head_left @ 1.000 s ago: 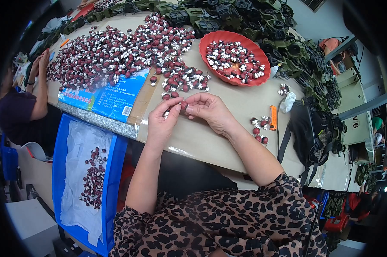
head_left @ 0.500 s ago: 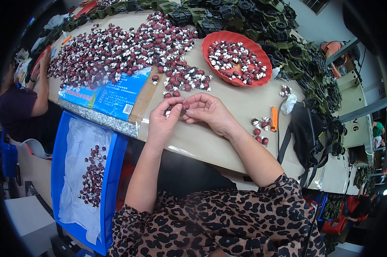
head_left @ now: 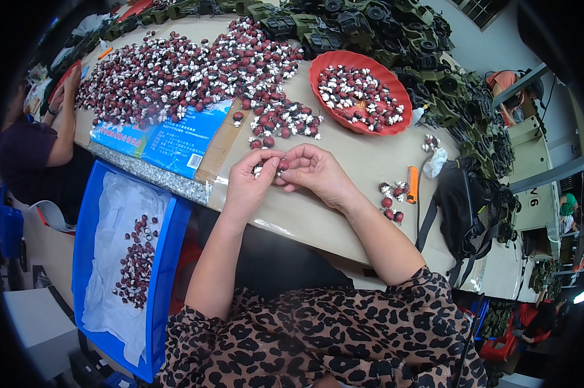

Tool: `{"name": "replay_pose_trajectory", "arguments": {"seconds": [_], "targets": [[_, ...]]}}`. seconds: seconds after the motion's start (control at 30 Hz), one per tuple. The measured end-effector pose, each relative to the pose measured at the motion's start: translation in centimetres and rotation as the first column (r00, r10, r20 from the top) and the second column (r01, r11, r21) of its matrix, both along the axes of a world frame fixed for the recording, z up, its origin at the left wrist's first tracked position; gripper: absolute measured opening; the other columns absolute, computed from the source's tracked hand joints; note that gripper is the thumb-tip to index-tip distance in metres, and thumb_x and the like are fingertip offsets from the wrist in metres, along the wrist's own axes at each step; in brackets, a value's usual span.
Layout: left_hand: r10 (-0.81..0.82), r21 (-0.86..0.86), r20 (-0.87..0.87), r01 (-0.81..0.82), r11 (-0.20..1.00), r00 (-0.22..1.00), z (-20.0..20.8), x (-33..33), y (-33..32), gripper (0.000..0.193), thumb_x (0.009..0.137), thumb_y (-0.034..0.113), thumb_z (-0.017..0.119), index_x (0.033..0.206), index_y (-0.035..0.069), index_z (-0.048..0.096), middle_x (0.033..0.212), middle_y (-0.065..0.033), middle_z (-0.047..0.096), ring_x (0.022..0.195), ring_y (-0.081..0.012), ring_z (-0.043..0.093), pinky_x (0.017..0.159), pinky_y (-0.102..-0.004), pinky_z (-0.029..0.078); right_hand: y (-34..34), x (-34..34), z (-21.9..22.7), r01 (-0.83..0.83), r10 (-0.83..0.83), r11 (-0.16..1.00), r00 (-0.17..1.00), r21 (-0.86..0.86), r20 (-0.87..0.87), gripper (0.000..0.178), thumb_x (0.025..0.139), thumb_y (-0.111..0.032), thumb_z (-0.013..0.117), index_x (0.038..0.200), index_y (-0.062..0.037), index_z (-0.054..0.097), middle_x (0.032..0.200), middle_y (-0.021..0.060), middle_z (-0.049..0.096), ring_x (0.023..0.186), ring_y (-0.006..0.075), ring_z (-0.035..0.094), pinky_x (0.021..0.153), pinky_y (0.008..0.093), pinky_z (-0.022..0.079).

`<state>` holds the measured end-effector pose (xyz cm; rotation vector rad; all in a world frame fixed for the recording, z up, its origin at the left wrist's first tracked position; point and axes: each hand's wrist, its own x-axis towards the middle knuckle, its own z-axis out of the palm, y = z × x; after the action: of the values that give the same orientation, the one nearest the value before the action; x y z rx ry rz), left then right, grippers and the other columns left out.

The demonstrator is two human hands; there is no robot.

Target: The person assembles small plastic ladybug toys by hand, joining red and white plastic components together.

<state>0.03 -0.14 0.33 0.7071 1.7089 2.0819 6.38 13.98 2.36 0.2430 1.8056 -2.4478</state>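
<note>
Both hands meet over the near edge of the table. Between the fingertips is a small dark-red and white ball-shaped piece (head_left: 283, 165). My left hand (head_left: 253, 178) is closed, pinching its white side between thumb and fingers. From the other side my right hand (head_left: 321, 176) pinches the red part, thumb and forefinger pressed together. Fingers partly cover the piece. Just beyond the hands, a small cluster of the same red, white and black pieces (head_left: 279, 123) trails off a large heap (head_left: 175, 77) at the far left.
A red scalloped bowl (head_left: 403, 123) holds more pieces. Dark green toy vehicles (head_left: 427, 48) are piled behind it. To the right are an orange cutter (head_left: 412, 184) and a black bag (head_left: 463, 210). A blue crate (head_left: 159, 278) stands lower left. Another person (head_left: 36, 145) sits at left.
My hands have drawn slightly closer together around the piece, and the fingers have shifted on it. The view has moved a little.
</note>
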Motion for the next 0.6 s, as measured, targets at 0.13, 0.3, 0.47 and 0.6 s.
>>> {"name": "replay_pose_trajectory", "arguments": {"seconds": [0.13, 0.3, 0.47, 0.6], "targets": [[0.0, -0.006, 0.035, 0.0, 1.0, 0.999, 0.28, 0.01, 0.06, 0.011, 0.083, 0.005, 0.051, 0.09, 0.0, 0.059, 0.082, -0.0038, 0.058, 0.075, -0.0072, 0.053, 0.067, -0.0191, 0.044, 0.1, -0.1, -0.07, -0.001, 0.001, 1.0, 1.0, -0.02, 0.009, 0.019, 0.078, -0.001, 0.058, 0.094, 0.0015, 0.048, 0.085, 0.0108, 0.059, 0.076, 0.0163, 0.061, 0.063, 0.0233, 0.051], [0.003, -0.007, 0.0, -0.003, 1.0, 1.0, 0.07, -0.14, 0.02, 0.011, 0.083, 0.005, 0.051, 0.089, -0.001, 0.059, 0.082, -0.0041, 0.058, 0.075, -0.0073, 0.053, 0.066, -0.0188, 0.044, 0.05, -0.19, 0.01, -0.005, 0.006, 1.0, 1.0, -0.026, 0.022, 0.018, 0.078, 0.0, 0.058, 0.093, 0.0015, 0.048, 0.085, 0.0107, 0.059, 0.076, 0.0163, 0.061, 0.063, 0.0233, 0.051], [0.002, -0.002, -0.033, -0.003, 1.0, 0.999, 0.13, -0.1, -0.13, 0.011, 0.083, 0.004, 0.051, 0.089, -0.001, 0.059, 0.082, -0.0042, 0.057, 0.075, -0.0076, 0.053, 0.066, -0.0187, 0.044, -0.11, -0.17, -0.11, -0.01, 0.01, 1.0, 1.0, -0.03, -0.006, 0.019, 0.078, -0.002, 0.058, 0.093, 0.0014, 0.047, 0.084, 0.0104, 0.058, 0.076, 0.0158, 0.06, 0.063, 0.0232, 0.051], [-0.011, 0.005, -0.02, 0.012, 1.0, 1.0, -0.01, 0.01, -0.05, 0.011, 0.083, 0.005, 0.052, 0.089, -0.001, 0.059, 0.082, -0.0041, 0.057, 0.075, -0.0075, 0.053, 0.065, -0.0183, 0.044, -0.11, 0.05, 0.08, 0.001, -0.001, 1.0, 1.0, -0.014, -0.007, 0.021, 0.078, -0.003, 0.059, 0.093, 0.0014, 0.046, 0.083, 0.0092, 0.056, 0.074, 0.0147, 0.06, 0.063, 0.0226, 0.051]]}}
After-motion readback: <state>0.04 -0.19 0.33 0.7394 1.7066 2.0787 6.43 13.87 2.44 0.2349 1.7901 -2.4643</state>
